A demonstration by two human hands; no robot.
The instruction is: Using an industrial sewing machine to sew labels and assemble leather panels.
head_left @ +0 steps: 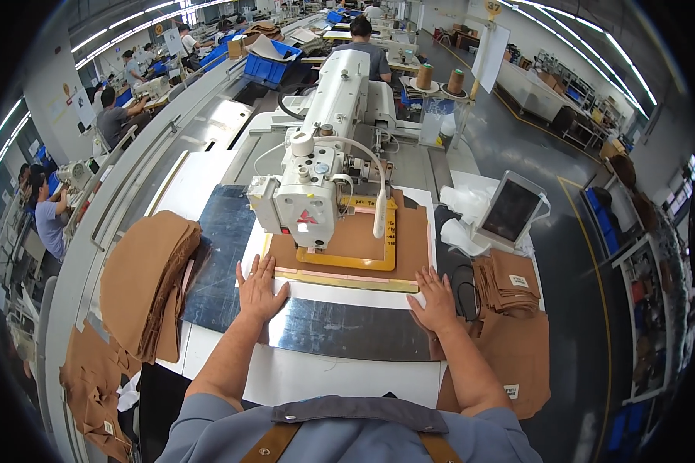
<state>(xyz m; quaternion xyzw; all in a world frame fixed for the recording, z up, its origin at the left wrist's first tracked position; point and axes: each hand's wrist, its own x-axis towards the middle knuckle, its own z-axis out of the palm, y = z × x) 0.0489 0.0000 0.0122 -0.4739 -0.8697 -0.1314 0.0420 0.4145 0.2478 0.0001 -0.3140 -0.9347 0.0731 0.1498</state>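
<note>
One blue bin (267,72), beyond and left of the sewing machine head (305,202), contained a pale sheet (270,49). Beneath the head, the brown fabric panel (355,236) lay flat under a yellow frame (391,241). My left hand (261,293) and right hand (437,301) rested on the head's near side, fingers spread. Below the head spread a shiny metal plate (347,330); far right of it, grey floor (575,309) carried yellow lines.

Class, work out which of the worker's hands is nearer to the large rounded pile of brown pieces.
Left. The left hand is to the right of the pile of brown pieces, apart from it; the right hand is farther right, beyond the left hand.
</note>
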